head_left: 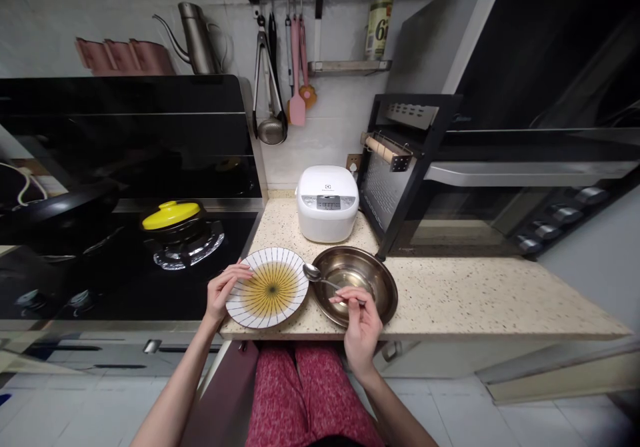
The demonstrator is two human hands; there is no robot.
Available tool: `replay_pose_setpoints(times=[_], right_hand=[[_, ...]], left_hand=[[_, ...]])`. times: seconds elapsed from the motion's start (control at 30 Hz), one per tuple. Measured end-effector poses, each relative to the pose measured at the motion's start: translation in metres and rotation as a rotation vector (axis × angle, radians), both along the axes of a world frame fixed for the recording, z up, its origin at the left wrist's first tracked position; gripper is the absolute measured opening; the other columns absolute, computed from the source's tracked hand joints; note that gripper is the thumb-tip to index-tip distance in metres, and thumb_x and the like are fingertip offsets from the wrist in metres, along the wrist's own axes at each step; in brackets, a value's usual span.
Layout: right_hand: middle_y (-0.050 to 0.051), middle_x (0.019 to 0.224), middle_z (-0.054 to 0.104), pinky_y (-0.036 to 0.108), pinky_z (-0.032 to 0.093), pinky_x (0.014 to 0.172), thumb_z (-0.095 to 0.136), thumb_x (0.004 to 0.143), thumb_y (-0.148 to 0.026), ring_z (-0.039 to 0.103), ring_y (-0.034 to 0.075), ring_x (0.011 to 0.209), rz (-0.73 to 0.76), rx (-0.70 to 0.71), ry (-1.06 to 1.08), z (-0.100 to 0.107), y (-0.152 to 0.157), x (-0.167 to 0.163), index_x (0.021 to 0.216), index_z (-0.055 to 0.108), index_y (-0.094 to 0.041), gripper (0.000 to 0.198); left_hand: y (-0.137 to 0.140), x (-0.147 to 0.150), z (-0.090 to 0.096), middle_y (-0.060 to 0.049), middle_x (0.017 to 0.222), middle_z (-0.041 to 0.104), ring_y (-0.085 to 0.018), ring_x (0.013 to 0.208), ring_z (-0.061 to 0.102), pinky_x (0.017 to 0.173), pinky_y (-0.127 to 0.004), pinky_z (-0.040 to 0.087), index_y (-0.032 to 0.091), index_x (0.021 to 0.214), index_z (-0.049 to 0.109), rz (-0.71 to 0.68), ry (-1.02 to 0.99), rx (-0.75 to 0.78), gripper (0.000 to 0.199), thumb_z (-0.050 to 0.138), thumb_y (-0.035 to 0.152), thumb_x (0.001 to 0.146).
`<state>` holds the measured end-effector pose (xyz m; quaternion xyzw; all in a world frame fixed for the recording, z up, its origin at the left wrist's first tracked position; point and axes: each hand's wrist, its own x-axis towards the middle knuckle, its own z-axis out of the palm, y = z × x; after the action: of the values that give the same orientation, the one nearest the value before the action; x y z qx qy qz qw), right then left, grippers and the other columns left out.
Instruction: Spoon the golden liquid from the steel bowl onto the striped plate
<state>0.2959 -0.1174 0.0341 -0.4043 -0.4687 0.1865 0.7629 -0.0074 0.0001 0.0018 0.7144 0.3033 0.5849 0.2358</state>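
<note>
Rice cooker: white [328, 210], lid down, at the back of the speckled counter [475, 293]; landmark for what follows.
Plate: striped white rim [299, 295], yellowish centre; in front of the rice cooker and to its left, at the counter's near edge.
Metal bowl: wide, shiny wall [386, 287]; in front of the rice cooker, a little to its right, just beside the plate.
Spoon: metal [313, 273]; in front of the rice cooker, its head at the bowl's left rim, near the plate, handle running across the bowl. Cannot tell whether it touches the rim.
Right hand: [361, 323] in front of the rice cooker, to its right, over the bowl's near side; thumb and fingers closed on the spoon handle.
Left hand: [224, 290] farther left of the rice cooker than the plate, fingers loosely bent over the plate's left rim; cannot tell whether the thumb pinches it from below.
Stove: left of the rice cooker, black pot on a burner, yellow lid [171, 215] on.
Wall: ladle [271, 130] and pink spatula [297, 108] hanging above the rice cooker, to its left.
Oven: dark front [475, 210], right of the rice cooker.
</note>
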Motion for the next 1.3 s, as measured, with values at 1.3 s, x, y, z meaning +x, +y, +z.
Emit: replay_pose_setpoints(times=[1.3], right_hand=[[0.007,0.083,0.076,0.029,0.062,0.068,0.056,0.102,-0.025,0.074,0.019,0.076,-0.003,0.104,-0.514,-0.02,-0.001,0.082,0.091,0.071,-0.023,0.018]], left_hand=[[-0.004,0.003,0.001,-0.012,0.092,0.081,-0.031,0.102,0.072,0.111,-0.052,0.047,0.019,0.086,0.083,-0.001,0.028,-0.001,0.037,0.053,0.033,0.101]])
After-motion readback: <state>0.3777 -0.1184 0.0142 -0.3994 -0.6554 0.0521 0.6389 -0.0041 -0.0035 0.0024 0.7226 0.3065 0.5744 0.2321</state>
